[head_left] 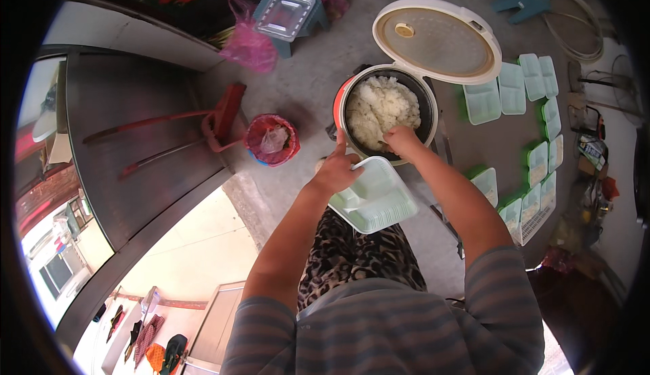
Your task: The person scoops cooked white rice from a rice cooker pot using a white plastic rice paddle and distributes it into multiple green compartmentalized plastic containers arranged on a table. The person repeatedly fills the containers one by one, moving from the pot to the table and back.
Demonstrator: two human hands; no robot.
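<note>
Rice in an open cooker amid grey indoor floor, tray in left hand, grasp of right hand unclear.

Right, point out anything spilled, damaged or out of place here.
Nothing clearly stands out. The rice lies inside the open cooker, with no visible spill around it, and the pale green tray in the left hand looks whole. Any stray grains on the floor would be too small to tell.
</note>
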